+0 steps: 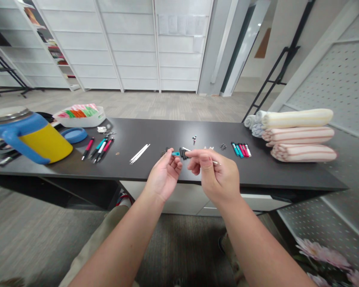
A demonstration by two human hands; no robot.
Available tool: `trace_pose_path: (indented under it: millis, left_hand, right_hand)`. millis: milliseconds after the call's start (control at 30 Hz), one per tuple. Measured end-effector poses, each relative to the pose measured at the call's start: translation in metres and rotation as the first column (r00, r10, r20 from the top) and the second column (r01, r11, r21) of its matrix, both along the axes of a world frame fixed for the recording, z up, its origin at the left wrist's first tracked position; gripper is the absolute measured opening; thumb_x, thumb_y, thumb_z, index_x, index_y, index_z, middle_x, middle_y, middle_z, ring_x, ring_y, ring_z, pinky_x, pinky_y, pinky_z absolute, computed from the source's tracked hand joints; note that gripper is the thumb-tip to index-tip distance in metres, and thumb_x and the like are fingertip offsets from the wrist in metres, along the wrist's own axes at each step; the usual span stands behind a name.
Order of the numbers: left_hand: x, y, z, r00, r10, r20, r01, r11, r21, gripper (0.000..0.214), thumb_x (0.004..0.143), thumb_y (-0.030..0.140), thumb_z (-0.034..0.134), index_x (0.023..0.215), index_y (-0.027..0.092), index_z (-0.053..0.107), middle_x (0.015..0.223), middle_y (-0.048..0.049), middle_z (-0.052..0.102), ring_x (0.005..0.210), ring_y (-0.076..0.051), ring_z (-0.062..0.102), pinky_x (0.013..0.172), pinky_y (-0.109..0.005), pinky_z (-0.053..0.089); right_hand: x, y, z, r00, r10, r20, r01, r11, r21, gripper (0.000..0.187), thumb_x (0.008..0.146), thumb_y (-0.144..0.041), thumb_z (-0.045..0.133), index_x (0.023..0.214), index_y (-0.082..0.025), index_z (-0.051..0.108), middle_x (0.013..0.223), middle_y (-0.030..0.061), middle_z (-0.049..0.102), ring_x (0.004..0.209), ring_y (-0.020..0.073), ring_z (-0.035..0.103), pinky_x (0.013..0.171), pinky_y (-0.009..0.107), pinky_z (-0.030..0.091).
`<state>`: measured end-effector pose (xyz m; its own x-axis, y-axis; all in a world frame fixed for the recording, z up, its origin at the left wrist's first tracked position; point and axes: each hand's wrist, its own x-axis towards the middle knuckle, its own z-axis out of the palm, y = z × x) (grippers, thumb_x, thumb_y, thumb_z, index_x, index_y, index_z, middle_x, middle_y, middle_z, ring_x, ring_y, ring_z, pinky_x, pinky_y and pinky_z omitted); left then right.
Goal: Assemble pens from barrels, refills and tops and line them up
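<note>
My left hand (pixel 165 175), palm up, pinches a short teal pen barrel (pixel 175 154) between thumb and fingertips. Just to its right, my right hand (pixel 219 173) has its index finger pointing at the barrel's end. A thin white pen refill (pixel 217 163) sticks out from its curled fingers; most of it is hidden. Behind the hands lie several black pen grips (pixel 183 154), partly covered. To the left is a bundle of white refills (pixel 139 154). Teal, red and white pen barrels (pixel 241 150) form a row at the right, beside small metal springs (pixel 223 146).
Whole pens (pixel 100 150) lie at the left, near a blue lid (pixel 74 135) and a large blue and yellow mug (pixel 36 137). A white tray (pixel 91 120) of colourful packets is behind them. Rolled towels (pixel 302 137) are stacked on the dark table's (pixel 167 129) right end.
</note>
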<state>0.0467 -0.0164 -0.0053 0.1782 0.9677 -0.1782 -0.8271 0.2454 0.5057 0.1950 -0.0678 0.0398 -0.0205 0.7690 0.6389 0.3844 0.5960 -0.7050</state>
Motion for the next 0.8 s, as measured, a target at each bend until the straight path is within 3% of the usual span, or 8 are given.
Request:
trace_pose_path:
  millis: [167, 467, 667, 800]
  left_hand:
    - [0.0, 0.001, -0.007, 0.999, -0.021, -0.05, 0.023, 0.998, 0.052, 0.024, 0.093, 0.028, 0.077, 0.112, 0.017, 0.067, 0.083, -0.0008, 0.068, 0.069, -0.009, 0.066, 0.069, -0.023, 0.058]
    - [0.003, -0.001, -0.009, 0.996, -0.035, -0.079, 0.041, 0.996, 0.084, 0.027, 0.089, 0.026, 0.082, 0.111, 0.015, 0.071, 0.078, 0.0005, 0.068, 0.065, -0.008, 0.062, 0.065, -0.02, 0.055]
    - [0.002, 0.0, -0.007, 0.999, -0.025, -0.044, 0.028, 0.998, 0.055, 0.02, 0.092, 0.025, 0.079, 0.106, 0.015, 0.07, 0.083, -0.001, 0.071, 0.071, -0.008, 0.066, 0.073, -0.021, 0.058]
    - [0.0, 0.001, -0.003, 0.999, 0.006, -0.039, -0.005, 0.999, 0.034, 0.016, 0.094, 0.021, 0.076, 0.106, 0.014, 0.069, 0.085, -0.002, 0.071, 0.071, -0.008, 0.066, 0.072, -0.02, 0.059]
  right_hand:
    - [-0.001, -0.002, 0.001, 0.997, 0.041, -0.057, -0.043, 0.999, -0.027, 0.043, 0.11, -0.05, 0.044, 0.101, -0.025, 0.079, 0.07, 0.0004, 0.071, 0.06, 0.015, 0.067, 0.062, 0.029, 0.055]
    - [-0.002, 0.006, -0.002, 0.989, 0.032, 0.144, -0.022, 0.997, -0.067, 0.036, 0.111, -0.041, 0.045, 0.106, -0.025, 0.077, 0.075, 0.0002, 0.074, 0.071, 0.0161, 0.073, 0.067, 0.028, 0.055]
    - [-0.005, 0.013, -0.006, 1.0, 0.019, -0.024, -0.023, 0.986, -0.162, 0.03, 0.102, -0.042, 0.064, 0.124, -0.023, 0.064, 0.095, 0.0036, 0.079, 0.081, 0.018, 0.076, 0.073, 0.029, 0.059]
    - [-0.001, 0.014, -0.004, 0.998, -0.06, -0.016, 0.058, 0.992, -0.11, 0.019, 0.097, -0.038, 0.071, 0.108, -0.023, 0.069, 0.094, 0.0035, 0.079, 0.082, 0.0183, 0.076, 0.074, 0.029, 0.06]
